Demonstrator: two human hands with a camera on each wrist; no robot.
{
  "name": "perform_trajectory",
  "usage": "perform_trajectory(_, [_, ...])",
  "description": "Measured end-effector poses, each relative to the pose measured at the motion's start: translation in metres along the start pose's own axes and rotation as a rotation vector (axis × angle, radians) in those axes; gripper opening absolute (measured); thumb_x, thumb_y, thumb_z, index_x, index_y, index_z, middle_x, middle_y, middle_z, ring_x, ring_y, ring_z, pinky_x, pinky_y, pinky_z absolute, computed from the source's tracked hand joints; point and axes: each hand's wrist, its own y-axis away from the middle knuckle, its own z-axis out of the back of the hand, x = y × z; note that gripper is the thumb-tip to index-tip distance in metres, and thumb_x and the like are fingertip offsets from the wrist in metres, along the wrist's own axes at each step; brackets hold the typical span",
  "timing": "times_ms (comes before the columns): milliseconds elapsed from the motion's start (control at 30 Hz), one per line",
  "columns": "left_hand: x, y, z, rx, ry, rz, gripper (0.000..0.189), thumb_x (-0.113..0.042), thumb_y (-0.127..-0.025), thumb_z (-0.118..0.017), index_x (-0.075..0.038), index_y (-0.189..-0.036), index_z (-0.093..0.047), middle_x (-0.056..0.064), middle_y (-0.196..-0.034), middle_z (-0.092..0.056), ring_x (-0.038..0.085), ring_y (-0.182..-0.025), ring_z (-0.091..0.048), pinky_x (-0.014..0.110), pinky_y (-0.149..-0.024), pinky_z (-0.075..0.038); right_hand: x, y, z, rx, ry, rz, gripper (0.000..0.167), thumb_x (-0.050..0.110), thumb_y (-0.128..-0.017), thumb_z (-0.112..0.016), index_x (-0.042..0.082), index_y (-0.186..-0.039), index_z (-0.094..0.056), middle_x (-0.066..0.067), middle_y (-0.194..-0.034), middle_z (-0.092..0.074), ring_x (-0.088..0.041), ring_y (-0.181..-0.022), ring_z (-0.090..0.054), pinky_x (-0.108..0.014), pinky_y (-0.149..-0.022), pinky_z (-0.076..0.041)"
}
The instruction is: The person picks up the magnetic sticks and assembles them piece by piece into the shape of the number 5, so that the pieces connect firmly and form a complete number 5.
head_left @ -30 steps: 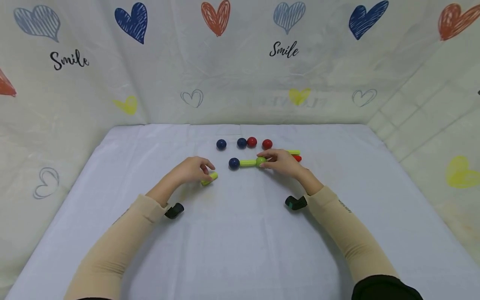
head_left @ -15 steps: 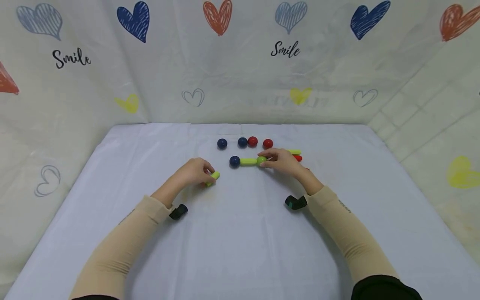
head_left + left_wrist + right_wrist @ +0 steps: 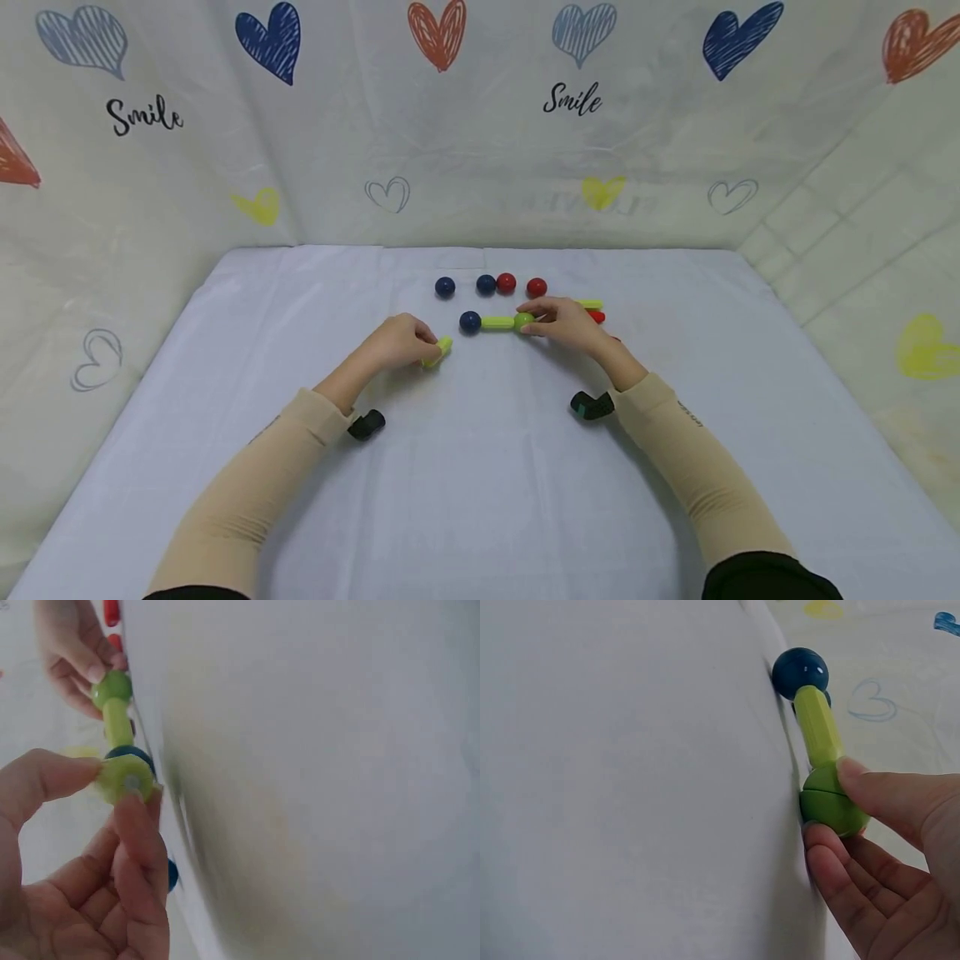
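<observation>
My left hand (image 3: 405, 340) pinches a short yellow-green rod (image 3: 446, 346) between thumb and fingers. In the left wrist view the rod's end (image 3: 120, 780) faces the camera, with a silvery dot in its middle. A little to the right, my right hand (image 3: 562, 323) grips a green ball (image 3: 523, 322). From that ball a second yellow-green rod (image 3: 497, 322) runs left to a dark blue ball (image 3: 470, 322), the three joined in a line. The right wrist view shows thumb and fingertips on the green ball (image 3: 832, 806). A gap separates the left rod from the blue ball.
Behind the joined piece lie two blue balls (image 3: 445, 287) and two red balls (image 3: 506, 283). Past the right hand, partly hidden by it, are a yellow-green rod (image 3: 590, 304) and a red piece (image 3: 597, 317). A white cloth (image 3: 480, 467) covers the table.
My left hand, with the yellow-green rod, has moved right and slightly nearer the blue ball. The right hand keeps its hold on the green ball in the same place.
</observation>
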Motion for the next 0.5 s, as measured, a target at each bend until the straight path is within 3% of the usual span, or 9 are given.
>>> perform_trajectory(167, [0.001, -0.007, -0.003, 0.034, 0.229, 0.039, 0.033, -0.022, -0.09, -0.071, 0.0, -0.115, -0.071, 0.005, -0.081, -0.072, 0.014, -0.075, -0.066, 0.028, -0.076, -0.049, 0.0, 0.0, -0.001, -0.012, -0.003, -0.013, 0.041, 0.02, -0.094, -0.077, 0.009, -0.133, -0.068, -0.014, -0.127, -0.067, -0.03, -0.112, -0.062, -0.044, -0.097, -0.051])
perform_trajectory(367, [-0.001, -0.014, -0.009, 0.165, 0.599, 0.112, 0.032, -0.012, -0.098, -0.068, 0.007, -0.123, -0.063, 0.006, -0.088, -0.071, 0.011, -0.073, -0.07, 0.019, -0.069, -0.053, 0.0, 0.0, -0.001, -0.02, -0.01, -0.01, 0.041, 0.02, -0.094, -0.077, 0.009, -0.133, -0.069, -0.014, -0.126, -0.067, -0.031, -0.111, -0.062, -0.045, -0.096, -0.051])
perform_trajectory(500, [-0.002, -0.017, -0.013, 0.195, 0.702, 0.159, 0.03, -0.007, -0.1, -0.066, 0.008, -0.125, -0.059, 0.008, -0.089, -0.069, 0.011, -0.072, -0.071, 0.017, -0.065, -0.053, 0.0, 0.001, -0.002, -0.021, -0.012, -0.002, 0.041, 0.02, -0.094, -0.077, 0.008, -0.133, -0.068, -0.015, -0.127, -0.067, -0.031, -0.112, -0.062, -0.045, -0.097, -0.051])
